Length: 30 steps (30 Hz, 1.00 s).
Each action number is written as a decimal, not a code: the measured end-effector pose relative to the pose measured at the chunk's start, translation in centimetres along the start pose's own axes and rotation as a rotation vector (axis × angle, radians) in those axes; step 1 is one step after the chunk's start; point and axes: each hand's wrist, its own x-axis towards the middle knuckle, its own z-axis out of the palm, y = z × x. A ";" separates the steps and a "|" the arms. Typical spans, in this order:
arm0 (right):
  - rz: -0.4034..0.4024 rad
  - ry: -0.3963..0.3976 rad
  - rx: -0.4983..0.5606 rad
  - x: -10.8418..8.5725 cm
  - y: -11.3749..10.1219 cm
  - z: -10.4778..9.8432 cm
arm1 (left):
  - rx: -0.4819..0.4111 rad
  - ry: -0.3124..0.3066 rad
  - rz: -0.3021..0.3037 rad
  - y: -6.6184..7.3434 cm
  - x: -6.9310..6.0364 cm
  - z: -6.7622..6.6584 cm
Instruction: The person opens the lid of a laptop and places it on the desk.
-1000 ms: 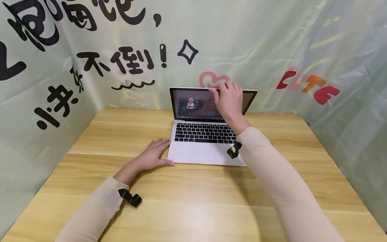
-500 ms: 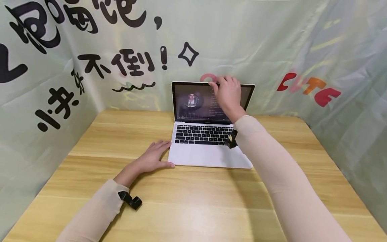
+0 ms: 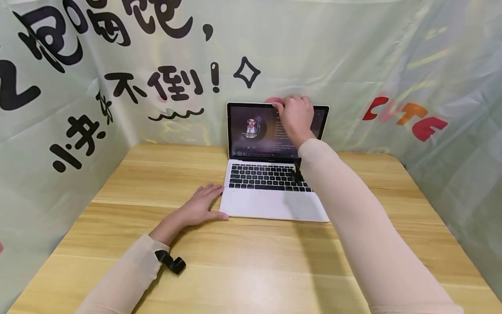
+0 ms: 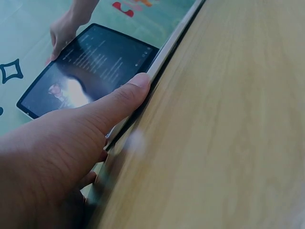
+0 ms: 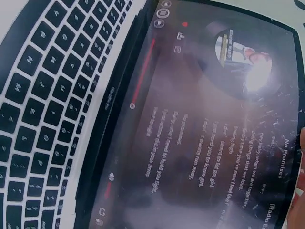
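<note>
A laptop (image 3: 255, 205) stands with its lid raised on the wooden table. On its lit screen (image 3: 260, 131) a music player shows a round picture and lyrics, readable in the right wrist view on the screen (image 5: 190, 124). My right hand (image 3: 296, 117) grips the lid's top edge, right of its middle, thumb on the screen side and fingers over the back. Part of the screen and keyboard is hidden by that hand and arm. My left hand (image 3: 201, 205) rests against the base's left side, fingers extended, with the thumb (image 4: 121, 102) at the front left corner.
Behind the lid and along both sides hangs pale green cloth (image 3: 345, 56) with black characters and coloured letters. The wooden table (image 3: 235, 266) extends around the laptop. Each wrist wears a small black camera, the left one (image 3: 171, 261) showing plainly.
My right hand has tilted the laptop's lid back, so the screen stands more upright and its top edge is higher. My left hand has stayed at the base's left corner.
</note>
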 end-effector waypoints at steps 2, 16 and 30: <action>0.007 -0.003 -0.013 0.4 0.1 0.2 | -0.004 0.000 0.002 0.1 0.0 0.2; -0.038 0.013 -0.001 0.2 0.8 0.1 | -0.003 0.005 0.001 0.2 -0.1 0.2; -0.114 -0.044 0.123 -1.5 2.0 -2.3 | -0.001 0.016 0.003 -0.2 0.1 0.3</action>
